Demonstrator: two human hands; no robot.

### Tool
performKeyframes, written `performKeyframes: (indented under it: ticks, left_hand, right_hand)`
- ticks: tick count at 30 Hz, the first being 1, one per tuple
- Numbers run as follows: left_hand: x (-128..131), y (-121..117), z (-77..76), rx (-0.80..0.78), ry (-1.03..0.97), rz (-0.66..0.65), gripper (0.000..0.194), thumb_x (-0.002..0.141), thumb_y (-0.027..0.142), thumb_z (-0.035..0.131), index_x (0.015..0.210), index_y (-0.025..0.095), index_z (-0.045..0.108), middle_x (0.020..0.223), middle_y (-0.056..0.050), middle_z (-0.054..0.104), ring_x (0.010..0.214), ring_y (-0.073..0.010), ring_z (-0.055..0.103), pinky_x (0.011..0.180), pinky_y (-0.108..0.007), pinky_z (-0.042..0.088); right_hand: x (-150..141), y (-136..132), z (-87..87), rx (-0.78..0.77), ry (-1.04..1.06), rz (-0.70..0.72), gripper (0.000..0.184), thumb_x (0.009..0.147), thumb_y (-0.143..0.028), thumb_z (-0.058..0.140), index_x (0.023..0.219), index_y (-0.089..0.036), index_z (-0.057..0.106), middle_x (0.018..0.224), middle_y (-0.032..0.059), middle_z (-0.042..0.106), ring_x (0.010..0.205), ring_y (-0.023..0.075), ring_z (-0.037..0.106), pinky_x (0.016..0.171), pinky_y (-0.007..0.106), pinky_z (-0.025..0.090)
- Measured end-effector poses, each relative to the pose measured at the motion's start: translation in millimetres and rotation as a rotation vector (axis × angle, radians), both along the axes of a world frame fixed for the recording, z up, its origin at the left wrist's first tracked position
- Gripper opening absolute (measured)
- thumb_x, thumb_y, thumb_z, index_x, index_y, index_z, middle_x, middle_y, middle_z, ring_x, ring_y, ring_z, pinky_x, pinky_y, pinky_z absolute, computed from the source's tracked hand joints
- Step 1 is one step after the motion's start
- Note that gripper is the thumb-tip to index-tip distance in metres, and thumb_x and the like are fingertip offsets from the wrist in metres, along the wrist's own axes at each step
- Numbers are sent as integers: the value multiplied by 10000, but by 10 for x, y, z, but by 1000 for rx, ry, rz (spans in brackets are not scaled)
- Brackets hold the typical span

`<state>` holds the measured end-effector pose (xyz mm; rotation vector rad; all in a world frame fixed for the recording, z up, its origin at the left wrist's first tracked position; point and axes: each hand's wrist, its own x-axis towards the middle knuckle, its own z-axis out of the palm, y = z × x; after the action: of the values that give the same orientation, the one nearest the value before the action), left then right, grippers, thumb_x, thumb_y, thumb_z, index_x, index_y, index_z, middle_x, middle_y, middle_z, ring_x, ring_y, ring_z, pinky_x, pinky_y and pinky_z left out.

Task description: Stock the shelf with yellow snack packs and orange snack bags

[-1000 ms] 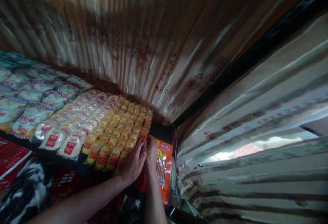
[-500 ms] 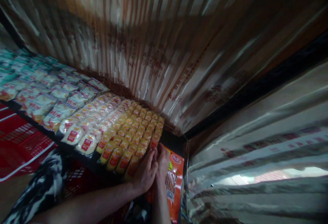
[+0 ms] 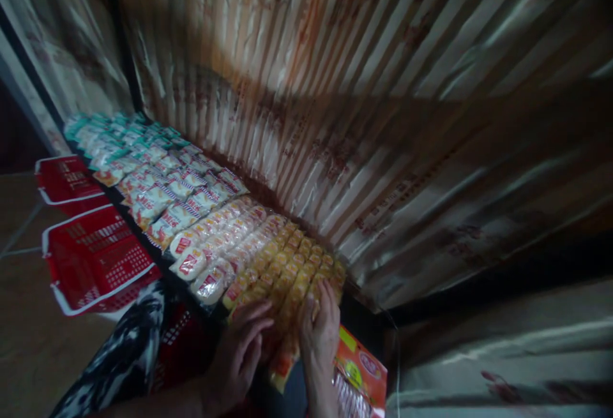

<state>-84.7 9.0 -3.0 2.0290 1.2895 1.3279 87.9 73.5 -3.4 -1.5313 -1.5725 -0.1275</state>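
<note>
Rows of small yellow-wrapped snack cakes [image 3: 287,271] stand packed together on a dark shelf. My right hand [image 3: 320,328] lies along their right side, fingers stretched out and touching the end row. At the front of the same rows is my left hand [image 3: 244,348], its fingers loosely bent and apart, holding nothing that I can see. Between the hands, the front yellow packs are partly shaded and blurred. An orange snack package [image 3: 361,367] lies to the right of my right hand, partly covered by it.
Round white packs [image 3: 211,277], striped white bags [image 3: 175,217] and green-topped bags [image 3: 105,137] continue leftward along the shelf. Red baskets [image 3: 96,258] stand on the floor at left, near a patterned trouser leg [image 3: 119,354]. Creased printed sheeting [image 3: 287,99] hangs behind the shelf.
My hands, close together at the right corner of the yellow packs before, are now apart, with the left at the front. The view has turned left, showing more baskets and shelf.
</note>
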Motion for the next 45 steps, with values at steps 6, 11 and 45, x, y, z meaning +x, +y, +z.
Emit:
performKeyframes:
  ticks: [6,11,45]
  left_hand:
    - [-865,390,-413,92,356,384,470,900,139,391,1365,183,452,1510,-87,333,1423,-269,204,1123,-489,293]
    - [-1183,683,-599,131,442,562,511,911,207,383,1422,187,382,1496,-99,357,1435,-273,146,1130,-501,237]
    - [-1491,927,-705,217,563,493,416,842,211,482,1246,239,576,1432,-82,453,1426,-361,128,1106,-563,223]
  right_hand:
    - [-828,472,68,-185,-197,299,449,944,-316,350,1303,-101,513,1408,180,452,1382,271,303,1054,496,372]
    - [-1380,858,151,-311,-387,400,455,939,-268,364,1348,-104,476,1438,174,421,1411,273,232,1089,504,303]
    - [-2228,1491,13,-666,-358,320,514,942,-399,355,1431,-241,381,1530,95,284,1420,369,142,1097,580,162]
